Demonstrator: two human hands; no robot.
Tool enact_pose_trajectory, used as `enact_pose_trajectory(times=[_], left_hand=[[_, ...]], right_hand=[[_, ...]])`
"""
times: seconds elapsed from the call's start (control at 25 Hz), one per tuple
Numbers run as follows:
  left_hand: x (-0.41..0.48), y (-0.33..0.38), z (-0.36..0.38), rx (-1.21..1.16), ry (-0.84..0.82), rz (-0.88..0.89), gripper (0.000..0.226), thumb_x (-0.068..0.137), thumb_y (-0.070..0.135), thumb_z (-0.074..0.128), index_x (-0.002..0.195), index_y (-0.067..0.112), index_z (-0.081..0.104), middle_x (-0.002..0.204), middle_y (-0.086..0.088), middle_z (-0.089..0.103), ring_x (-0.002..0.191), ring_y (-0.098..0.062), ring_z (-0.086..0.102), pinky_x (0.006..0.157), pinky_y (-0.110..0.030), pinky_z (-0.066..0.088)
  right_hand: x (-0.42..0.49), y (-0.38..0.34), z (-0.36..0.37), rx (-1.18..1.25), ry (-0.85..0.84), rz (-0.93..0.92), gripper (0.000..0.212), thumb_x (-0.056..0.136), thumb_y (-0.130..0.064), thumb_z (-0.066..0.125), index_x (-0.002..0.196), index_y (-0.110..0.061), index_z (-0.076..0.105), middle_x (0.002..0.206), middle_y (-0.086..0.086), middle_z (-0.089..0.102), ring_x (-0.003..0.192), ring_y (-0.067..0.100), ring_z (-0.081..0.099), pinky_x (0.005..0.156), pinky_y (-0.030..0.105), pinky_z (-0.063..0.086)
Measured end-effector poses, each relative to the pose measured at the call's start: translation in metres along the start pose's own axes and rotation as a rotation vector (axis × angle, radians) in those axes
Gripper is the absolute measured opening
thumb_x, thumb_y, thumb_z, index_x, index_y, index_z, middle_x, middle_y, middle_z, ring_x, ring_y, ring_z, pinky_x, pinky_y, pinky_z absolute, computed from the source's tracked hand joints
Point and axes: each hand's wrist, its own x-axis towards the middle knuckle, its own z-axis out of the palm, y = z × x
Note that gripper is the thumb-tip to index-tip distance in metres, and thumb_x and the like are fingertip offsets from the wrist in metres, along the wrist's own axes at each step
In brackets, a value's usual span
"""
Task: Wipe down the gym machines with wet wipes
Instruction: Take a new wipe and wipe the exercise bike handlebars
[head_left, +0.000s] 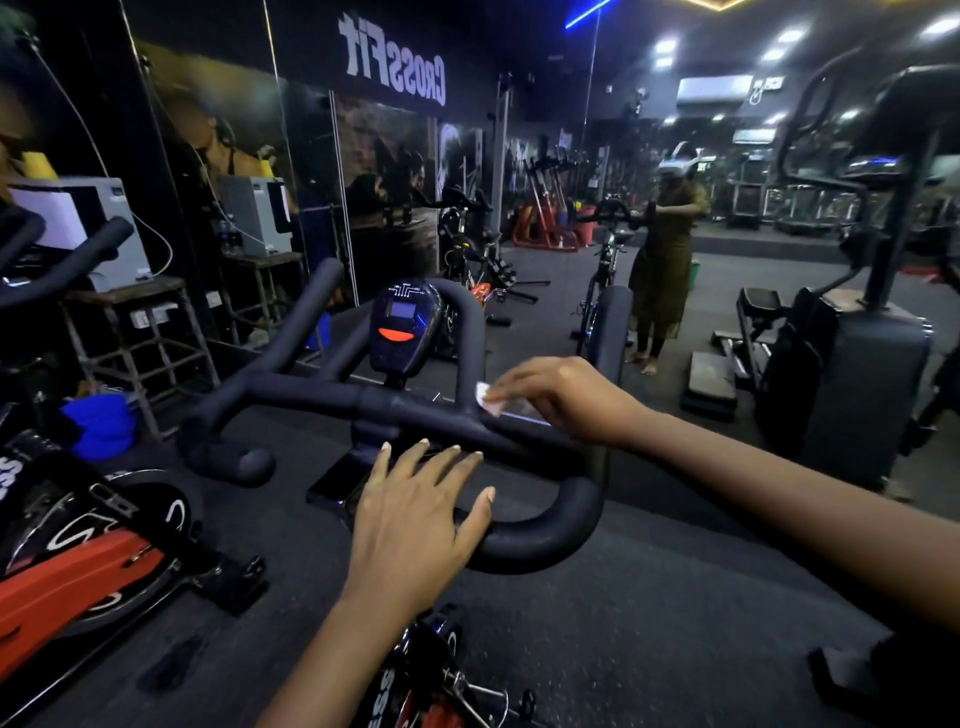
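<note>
A black spin-bike handlebar (322, 397) fills the centre of the view, with a small console (402, 325) standing on its stem. My right hand (558, 400) presses a folded white wet wipe (491, 400) onto the crossbar's right part, fingers curled over the wipe. My left hand (415, 512) hovers or rests with straight, spread fingers over the near right curve of the handlebar (545, 535), holding nothing.
A second bike with a red-and-black frame (78, 566) stands at the left. A mirror wall ahead reflects a person and bikes. A metal stool (135, 332) carries a grey box at the left. A stepper machine (852, 332) stands at the right. Dark floor lies below.
</note>
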Motion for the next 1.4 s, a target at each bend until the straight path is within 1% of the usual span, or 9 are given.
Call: enact_pose_trajectory(times=[0.28,0.56,0.64,0.72,0.84,0.92,1.08,1.24,1.4], left_hand=[[-0.002,-0.001,-0.003,-0.020,-0.037,0.010,0.053,0.088,0.050,0.033,0.119,0.024,0.067,0.115,0.004,0.068,0.114,-0.022,0.060,0.103,-0.045,0.040],[-0.005,-0.001,-0.009,-0.065,-0.081,0.030,0.055,0.090,0.051,0.029,0.119,0.023,0.067,0.117,0.004,0.068,0.115,-0.021,0.060,0.106,-0.044,0.037],[-0.007,0.000,-0.013,-0.112,-0.082,0.027,0.065,0.089,0.058,0.018,0.131,0.027,0.056,0.130,0.005,0.060,0.125,-0.018,0.052,0.110,-0.041,0.032],[-0.004,0.003,-0.022,-0.236,-0.104,-0.049,0.069,0.090,0.066,0.011,0.146,0.034,0.032,0.148,0.007,0.040,0.137,-0.013,0.034,0.113,-0.034,0.024],[0.008,0.011,-0.027,-0.354,-0.100,-0.201,0.065,0.092,0.062,0.022,0.150,0.035,0.012,0.156,0.006,0.022,0.141,-0.013,0.022,0.111,-0.033,0.022],[0.013,0.014,-0.022,-0.256,-0.085,-0.233,0.067,0.093,0.061,0.028,0.151,0.032,0.010,0.156,0.003,0.021,0.141,-0.016,0.022,0.114,-0.034,0.021],[0.023,0.010,-0.012,-0.106,-0.128,-0.341,0.069,0.094,0.058,0.032,0.151,0.029,0.007,0.158,0.000,0.014,0.145,-0.019,0.014,0.117,-0.036,0.018],[0.044,0.017,-0.004,-0.013,-0.216,-0.397,0.069,0.094,0.061,0.028,0.151,0.031,0.005,0.160,0.000,0.003,0.147,-0.021,0.006,0.118,-0.041,0.012],[0.053,0.029,0.004,0.138,-0.225,-0.454,0.070,0.092,0.067,0.017,0.151,0.034,0.000,0.161,0.000,-0.001,0.147,-0.021,-0.003,0.116,-0.047,-0.005]], right_hand=[[-0.009,-0.009,0.032,0.004,0.038,0.109,0.044,0.072,0.011,0.048,0.104,-0.008,0.072,0.106,0.008,0.070,0.096,0.024,0.066,0.084,0.032,0.052],[-0.051,-0.011,-0.011,-0.009,-0.064,0.143,0.037,0.080,0.008,0.047,0.100,-0.009,0.073,0.101,0.005,0.070,0.093,0.011,0.062,0.086,0.015,0.046],[-0.059,-0.013,-0.025,-0.058,-0.142,0.119,0.036,0.082,0.003,0.046,0.098,-0.013,0.074,0.101,0.003,0.070,0.091,0.011,0.063,0.083,0.014,0.046],[-0.056,-0.010,-0.035,-0.142,-0.212,0.099,0.038,0.078,0.009,0.053,0.097,-0.017,0.074,0.098,0.001,0.071,0.087,0.014,0.066,0.078,0.027,0.051],[-0.023,-0.012,-0.027,-0.123,-0.151,0.085,0.036,0.080,-0.003,0.045,0.097,-0.017,0.074,0.096,0.003,0.070,0.083,0.019,0.068,0.074,0.034,0.053],[0.003,-0.016,-0.005,-0.077,-0.112,0.013,0.036,0.082,-0.015,0.041,0.096,-0.014,0.074,0.098,0.004,0.071,0.086,0.019,0.067,0.079,0.027,0.049],[0.019,-0.002,0.028,-0.120,-0.038,-0.151,0.030,0.073,0.005,0.061,0.095,-0.010,0.074,0.094,0.005,0.071,0.083,0.025,0.066,0.077,0.023,0.042],[-0.007,0.031,0.013,-0.012,-0.066,-0.301,0.030,0.082,-0.009,0.048,0.099,-0.013,0.073,0.096,0.003,0.070,0.085,0.015,0.061,0.078,0.019,0.043],[-0.001,0.060,-0.006,0.102,0.062,-0.221,0.031,0.075,0.001,0.054,0.091,-0.015,0.075,0.090,0.000,0.072,0.079,0.005,0.063,0.074,0.010,0.046]])
